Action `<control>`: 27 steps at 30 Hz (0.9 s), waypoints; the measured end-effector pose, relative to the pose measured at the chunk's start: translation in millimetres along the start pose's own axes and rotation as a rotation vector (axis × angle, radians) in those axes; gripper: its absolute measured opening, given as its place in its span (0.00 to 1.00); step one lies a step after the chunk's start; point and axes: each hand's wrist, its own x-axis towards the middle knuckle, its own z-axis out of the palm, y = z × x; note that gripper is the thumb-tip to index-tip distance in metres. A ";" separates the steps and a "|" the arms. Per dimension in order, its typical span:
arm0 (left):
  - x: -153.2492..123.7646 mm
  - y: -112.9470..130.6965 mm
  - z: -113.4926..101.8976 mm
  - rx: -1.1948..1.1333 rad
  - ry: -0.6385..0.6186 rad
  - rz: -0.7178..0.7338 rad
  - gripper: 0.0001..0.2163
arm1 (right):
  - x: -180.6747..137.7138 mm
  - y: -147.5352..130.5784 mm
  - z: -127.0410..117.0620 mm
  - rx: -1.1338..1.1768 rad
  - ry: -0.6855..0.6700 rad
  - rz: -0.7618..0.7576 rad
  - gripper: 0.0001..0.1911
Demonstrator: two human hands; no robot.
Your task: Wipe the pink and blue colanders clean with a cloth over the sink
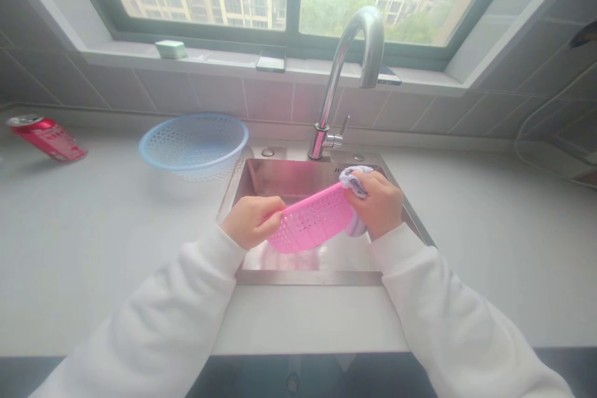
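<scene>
The fingers of the right hand (374, 204) are clenched around a lilac cloth (355, 180), pressing it over the edge of a pink plastic basket (311, 222), and part of the cloth hangs below the mesh. The fingers of the left hand (254, 222) grasp the opposite edge, so the basket is held tilted between both hands, above the steel sink (308, 277) and not touching it. The step in hand looks like wiping the basket, and this hold calls for the left hand to keep it steady while the cloth works along the holes. Nothing shows inside the pink basket. Glare on the steel makes it hard to tell whether water lies in the sink. Left of the sink sits a blue mesh basket (193, 140), its inside hard to make out, and farther left lies a red can (46, 138). Behind the sink rises a steel tap (342, 68).
</scene>
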 end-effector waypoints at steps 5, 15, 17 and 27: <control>3.9 17.3 13.4 0.058 -0.048 -0.315 0.18 | 2.1 -9.7 -2.7 -0.136 0.072 -0.109 0.11; 0.2 22.8 19.5 0.144 0.065 -0.198 0.19 | -3.1 -29.0 0.1 -0.039 0.076 -0.306 0.09; -2.2 17.4 14.4 0.110 0.116 -0.094 0.22 | -2.8 -23.0 2.2 -0.019 0.014 -0.210 0.10; 1.9 -10.0 -2.3 -0.098 0.025 0.017 0.26 | 1.5 6.0 1.1 0.095 0.000 0.080 0.14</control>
